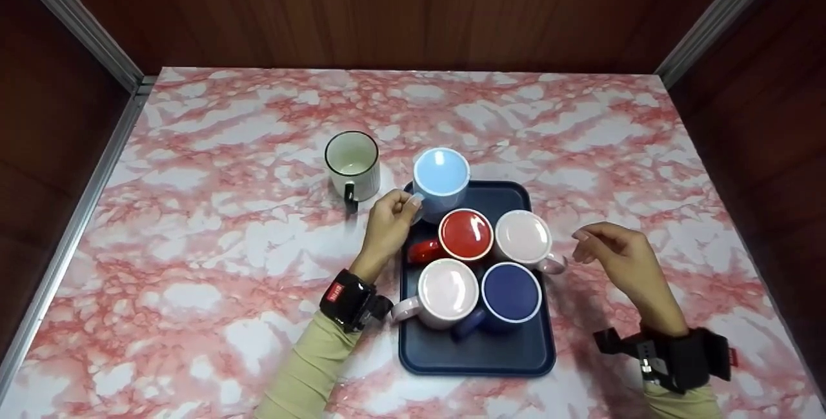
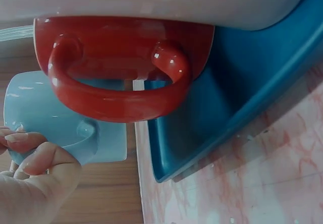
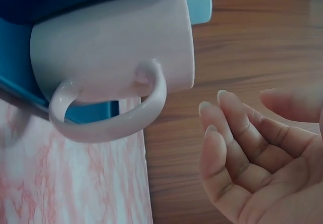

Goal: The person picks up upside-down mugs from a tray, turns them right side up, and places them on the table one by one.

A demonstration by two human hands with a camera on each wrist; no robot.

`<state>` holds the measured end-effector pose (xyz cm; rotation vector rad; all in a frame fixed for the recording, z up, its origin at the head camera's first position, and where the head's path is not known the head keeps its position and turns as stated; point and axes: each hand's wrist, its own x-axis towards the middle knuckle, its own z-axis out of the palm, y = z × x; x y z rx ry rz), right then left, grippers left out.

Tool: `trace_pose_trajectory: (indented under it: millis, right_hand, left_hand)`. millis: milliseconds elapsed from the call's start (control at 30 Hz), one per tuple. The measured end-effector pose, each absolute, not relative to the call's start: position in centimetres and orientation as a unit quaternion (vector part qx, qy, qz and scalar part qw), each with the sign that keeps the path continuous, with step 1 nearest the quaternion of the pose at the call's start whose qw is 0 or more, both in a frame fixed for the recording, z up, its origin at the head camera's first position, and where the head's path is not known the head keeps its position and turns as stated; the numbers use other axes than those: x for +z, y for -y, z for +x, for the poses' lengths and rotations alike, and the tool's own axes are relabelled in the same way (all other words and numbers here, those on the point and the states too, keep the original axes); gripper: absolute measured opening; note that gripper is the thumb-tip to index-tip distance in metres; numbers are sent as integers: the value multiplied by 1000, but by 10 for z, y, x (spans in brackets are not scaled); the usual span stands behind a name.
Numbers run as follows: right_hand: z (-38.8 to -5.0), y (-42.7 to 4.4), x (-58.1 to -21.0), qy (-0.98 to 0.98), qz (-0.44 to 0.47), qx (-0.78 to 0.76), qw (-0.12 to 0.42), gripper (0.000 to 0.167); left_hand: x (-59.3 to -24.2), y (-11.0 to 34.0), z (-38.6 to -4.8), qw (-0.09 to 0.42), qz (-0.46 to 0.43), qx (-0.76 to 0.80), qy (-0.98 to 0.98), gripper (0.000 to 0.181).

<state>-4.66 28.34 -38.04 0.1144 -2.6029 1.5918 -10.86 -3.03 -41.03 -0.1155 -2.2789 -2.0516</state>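
My left hand [image 1: 388, 225] pinches the handle of a light blue mug [image 1: 441, 177] over the tray's back left corner. In the left wrist view this light blue mug [image 2: 55, 108] appears raised off the tray. A red mug [image 1: 465, 234] stands just in front of it, its handle pointing left. Beside the red one is a pale pink mug [image 1: 524, 236] with its handle to the right. My right hand [image 1: 623, 257] hovers to the right of that handle, holding nothing. In the right wrist view the right hand's fingers [image 3: 237, 133] are loosely bent, with the thumb apart.
Another pale pink mug [image 1: 448, 293] and a dark blue mug [image 1: 512, 292] stand nearer the front of the dark blue tray [image 1: 477, 357]. A pale green mug [image 1: 352, 164] with black rim and handle stands on the marbled table [image 1: 213, 225] left of the tray. Wooden panels [image 1: 400, 12] enclose the table.
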Motion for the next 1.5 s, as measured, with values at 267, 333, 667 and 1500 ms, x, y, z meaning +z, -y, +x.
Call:
trace_pose_trajectory:
  millis: [267,333,667,1500]
  right_hand:
    - [-43,-273,-371,815,35,577,32,16]
    - [-42,-269,-369,806,39,591,27,14]
    - [-39,-255,-362,762,78,643,-11,16]
    - [-38,-237,-353,755,129,642,-20,13]
  left_hand:
    - [-404,33,-107,41,-39,-676,735,15]
    - [-400,33,-105,44,-41,-679,732,15]
    - [-382,35,-100,39,-32,-710,702,17]
    - [-361,29,-88,14,-77,-752,654,15]
